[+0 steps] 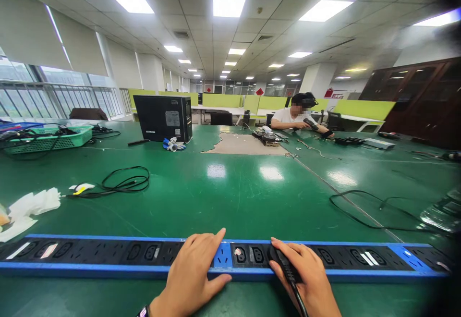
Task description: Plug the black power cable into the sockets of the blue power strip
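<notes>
A long blue-and-black power strip [118, 252] lies across the near side of the green table, with many sockets along its top. My left hand [196, 264] straddles it left of centre, thumb at the front edge and fingers over the top toward the back, gripping it. Between the thumb and fingers of my right hand [306, 274] is a black power plug [284, 264], held down against a socket right of centre. Its cord runs toward me past the palm. How deep the plug sits is hidden by the hand.
A coiled black cable [126, 182] and crumpled white tissue [36, 204] lie to the left. Behind them are a green basket [75, 137] and a black computer tower [162, 117]. At right, a loose cable [360, 221] runs beside a clear plastic bottle [444, 211]. Another person [298, 115] works across the table.
</notes>
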Demonstrator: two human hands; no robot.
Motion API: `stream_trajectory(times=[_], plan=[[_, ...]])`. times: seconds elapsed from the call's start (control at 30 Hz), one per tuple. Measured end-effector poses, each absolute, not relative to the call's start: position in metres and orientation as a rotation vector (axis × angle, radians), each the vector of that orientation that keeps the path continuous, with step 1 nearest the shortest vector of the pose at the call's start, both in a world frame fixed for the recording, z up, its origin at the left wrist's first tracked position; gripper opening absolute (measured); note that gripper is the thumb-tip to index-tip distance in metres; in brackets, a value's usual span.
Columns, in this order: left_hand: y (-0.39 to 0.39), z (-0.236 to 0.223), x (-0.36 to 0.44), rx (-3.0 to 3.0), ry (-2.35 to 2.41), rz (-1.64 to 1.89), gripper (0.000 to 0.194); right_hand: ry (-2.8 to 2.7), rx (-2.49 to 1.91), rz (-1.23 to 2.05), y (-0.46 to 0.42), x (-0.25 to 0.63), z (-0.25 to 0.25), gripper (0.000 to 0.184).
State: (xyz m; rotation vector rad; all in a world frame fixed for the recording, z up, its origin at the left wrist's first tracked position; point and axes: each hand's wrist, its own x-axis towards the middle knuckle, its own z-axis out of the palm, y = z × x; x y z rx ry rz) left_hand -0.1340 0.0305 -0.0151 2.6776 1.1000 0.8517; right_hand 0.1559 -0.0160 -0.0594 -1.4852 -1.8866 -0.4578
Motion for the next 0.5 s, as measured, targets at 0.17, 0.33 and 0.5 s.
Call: stream_trajectory(times=[0.17, 0.33, 0.5], plan=[[0.025, -0.009, -0.124, 2.656, 1.093, 0.955, 0.053, -1.829, -1.691, -0.512, -0.018, 0.152, -0.061, 0.088], [0.015, 0.001, -0.074, 2.580, 0.954, 0.873, 0.045, -1.877, -1.705, -0.555, -0.017, 0.156, -0.070, 0.077], [0.019, 0.003, -0.019, 2.585, 0.931, 0.729, 0.044, -1.920, -1.702, -0.592, -0.019, 0.159, -0.070, 0.062]])
